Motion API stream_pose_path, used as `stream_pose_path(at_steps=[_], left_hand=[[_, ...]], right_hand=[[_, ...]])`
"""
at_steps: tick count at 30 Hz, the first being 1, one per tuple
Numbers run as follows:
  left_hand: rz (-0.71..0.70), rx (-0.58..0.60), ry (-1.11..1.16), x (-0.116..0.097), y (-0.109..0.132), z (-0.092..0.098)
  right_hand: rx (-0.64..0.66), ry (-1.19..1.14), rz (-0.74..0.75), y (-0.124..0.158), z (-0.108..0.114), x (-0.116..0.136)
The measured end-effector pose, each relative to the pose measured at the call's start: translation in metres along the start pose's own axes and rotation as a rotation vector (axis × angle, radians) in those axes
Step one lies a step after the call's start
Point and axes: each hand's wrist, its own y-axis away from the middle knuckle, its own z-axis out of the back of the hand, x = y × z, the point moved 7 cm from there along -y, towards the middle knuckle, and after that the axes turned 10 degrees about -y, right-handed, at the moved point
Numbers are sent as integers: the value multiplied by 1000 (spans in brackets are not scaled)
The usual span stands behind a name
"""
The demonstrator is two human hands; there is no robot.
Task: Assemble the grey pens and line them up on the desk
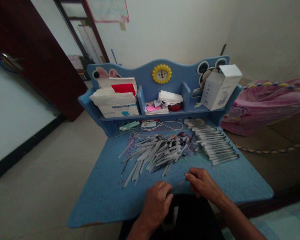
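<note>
A thin pen-like stick stretches between my two hands, low over the desk's front edge. My left hand is closed around its lower end. My right hand pinches the other end between thumb and fingers. Just beyond them lies a loose heap of similar pale sticks with some dark parts, pointing many ways. To the right, more sticks lie side by side in a long row, dark tips outward. Their exact kind is too small to make out.
The blue desk has a rear shelf holding a box of papers, a small pile of booklets and a white carton. A white cable and a pale green power strip lie below it. A pink cloth hammock hangs right.
</note>
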Motion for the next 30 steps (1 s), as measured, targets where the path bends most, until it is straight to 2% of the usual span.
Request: stream_pose_path(at_steps=[3,5,6,8,10,13,16,22,26,30], left_hand=[[62,5,71,2,-3,2],[101,31,141,4,-4,2],[112,51,178,4,-5,2],[132,92,246,3,-6,0],[150,128,297,1,-7,-3],[157,163,333,-1,-8,-5],[186,108,349,5,-10,1],[338,-93,359,40,-12,22],[346,-97,335,48,-15,23],[350,-77,326,50,-21,19]], right_hand=[[-127,141,111,3,11,8],[-226,338,328,12,14,26],[-227,452,453,18,11,37],[-109,665,650,30,-6,51],[53,824,726,35,-23,54],[182,925,715,33,-30,50],[223,932,699,24,-19,45],[76,892,621,-3,44,46],[-46,851,577,-20,87,53],[-89,837,552,-31,112,59]])
